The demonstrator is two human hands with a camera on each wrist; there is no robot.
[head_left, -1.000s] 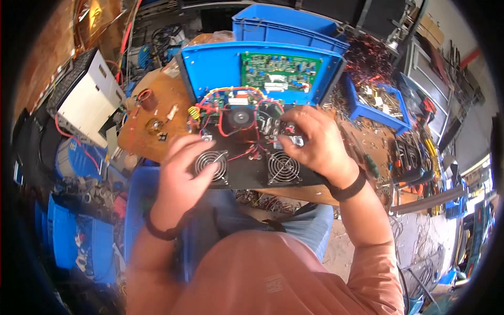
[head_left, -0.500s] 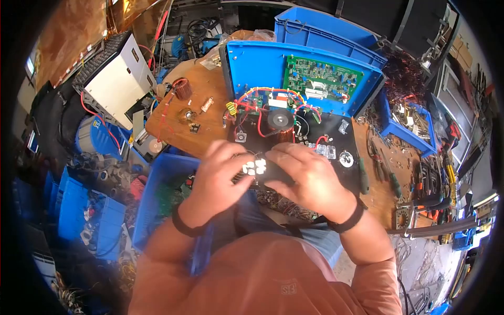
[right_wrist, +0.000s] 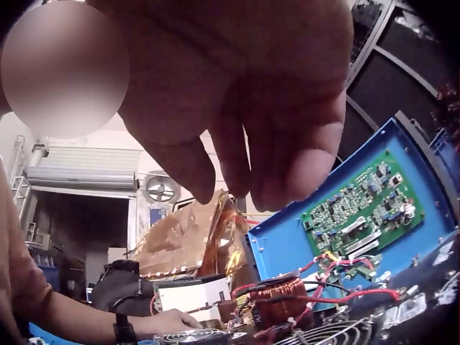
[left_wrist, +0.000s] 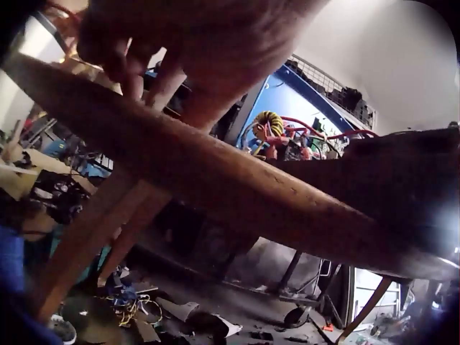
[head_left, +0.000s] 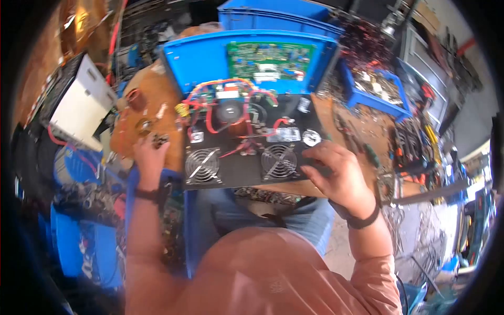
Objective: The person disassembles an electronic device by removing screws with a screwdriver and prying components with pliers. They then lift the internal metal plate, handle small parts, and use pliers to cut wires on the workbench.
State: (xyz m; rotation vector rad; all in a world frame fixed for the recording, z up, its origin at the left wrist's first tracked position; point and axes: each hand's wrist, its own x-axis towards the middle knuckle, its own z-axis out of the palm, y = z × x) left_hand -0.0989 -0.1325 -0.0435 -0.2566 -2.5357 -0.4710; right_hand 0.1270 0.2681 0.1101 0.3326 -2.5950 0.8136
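In the head view, my left hand (head_left: 150,157) is at the front left of the wooden tabletop (head_left: 173,126). Its thumb and fingers pinch a small dark part (head_left: 160,139) with pale spots, low over the wood. The left wrist view shows the fingers pointing down past the table edge (left_wrist: 194,158), where the part is hidden. My right hand (head_left: 336,170), loosely bent and holding nothing, hovers beside the front right corner of an opened device with a black base (head_left: 241,173). Near it are a fan grille (head_left: 279,161) and a round white piece (head_left: 311,138).
A second fan grille (head_left: 202,165), a copper-wound coil (right_wrist: 280,298) and red wires fill the base. Behind stands the blue cover (head_left: 199,65) with a green circuit board (head_left: 270,60). Pliers and screwdrivers (head_left: 367,149) lie right, near a blue bin (head_left: 380,107) of metal parts.
Both hands came together over the front of the device, around a piece with pale squares, then parted. My left hand moved left to the tabletop, and my right hand drew back right.
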